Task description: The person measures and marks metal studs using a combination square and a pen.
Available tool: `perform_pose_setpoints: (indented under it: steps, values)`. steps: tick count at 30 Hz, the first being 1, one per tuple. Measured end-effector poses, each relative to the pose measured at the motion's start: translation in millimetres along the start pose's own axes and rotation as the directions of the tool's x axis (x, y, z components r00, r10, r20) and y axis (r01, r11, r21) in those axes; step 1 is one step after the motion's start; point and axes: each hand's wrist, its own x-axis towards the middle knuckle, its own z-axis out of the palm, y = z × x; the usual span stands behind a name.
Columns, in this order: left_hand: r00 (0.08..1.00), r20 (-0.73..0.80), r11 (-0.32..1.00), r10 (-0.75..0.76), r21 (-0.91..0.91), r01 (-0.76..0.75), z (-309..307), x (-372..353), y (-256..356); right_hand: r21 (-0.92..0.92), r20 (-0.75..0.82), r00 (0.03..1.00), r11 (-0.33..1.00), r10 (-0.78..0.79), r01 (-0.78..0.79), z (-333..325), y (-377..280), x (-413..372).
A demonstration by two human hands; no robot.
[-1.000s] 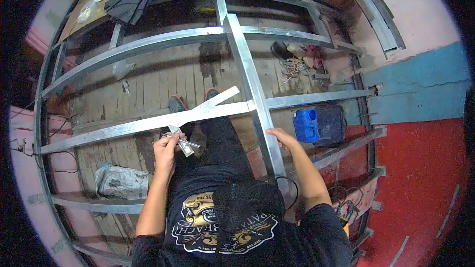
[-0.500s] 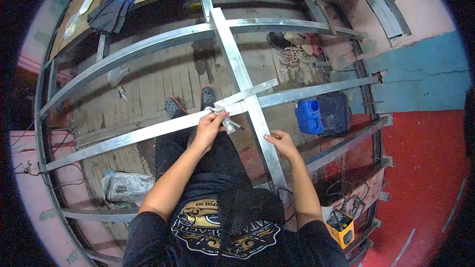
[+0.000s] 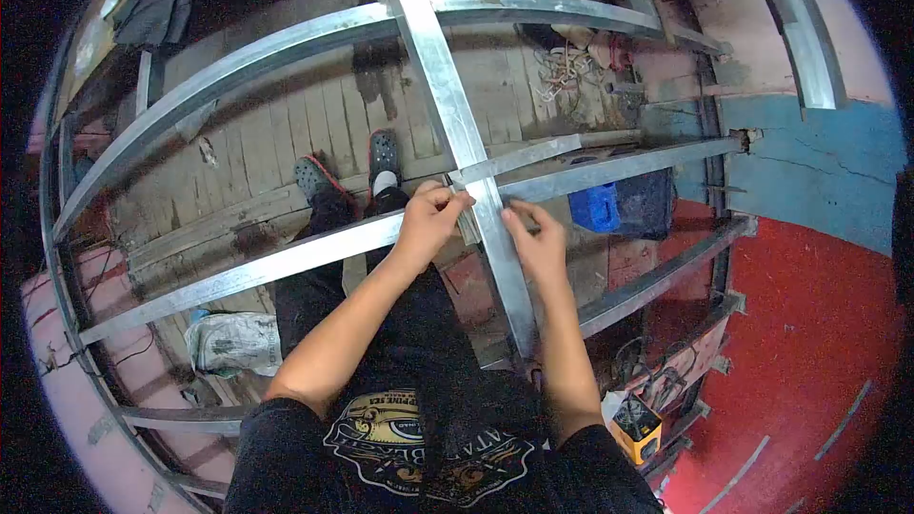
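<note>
A whitish sack point(image 3: 233, 343) lies toward eight o'clock. The left hand point(image 3: 436, 219) pinches the handle of a metal square point(image 3: 533, 154) at the tube's left edge; its blade crosses the long metal tube point(image 3: 446, 86), pointing to two o'clock. The right hand point(image 3: 538, 243) is at the tube's right edge, fingers curled; whether they pinch anything, I cannot tell. Toward three o'clock sits a blue container point(image 3: 595, 208).

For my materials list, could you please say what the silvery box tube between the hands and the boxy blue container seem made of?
The silvery box tube looks like bare metal, possibly galvanised steel, from its streaky sheen; the boxy blue container seems smooth moulded plastic, from its even colour.
</note>
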Motion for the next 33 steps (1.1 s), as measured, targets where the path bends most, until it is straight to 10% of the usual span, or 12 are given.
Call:
perform_pose_setpoints:
  steps: [9,33]
  values:
    - [0.972,0.148,0.946,-0.184,-0.243,0.216,-12.1,7.5,16.7,0.636,0.195,0.922,0.673,0.333,-0.378,29.7,-35.7,60.5]
    - [0.996,0.019,0.989,-0.085,-0.123,0.087,-9.6,17.8,16.0,0.643,0.113,0.955,0.712,0.275,-0.281,42.4,-34.6,65.8]
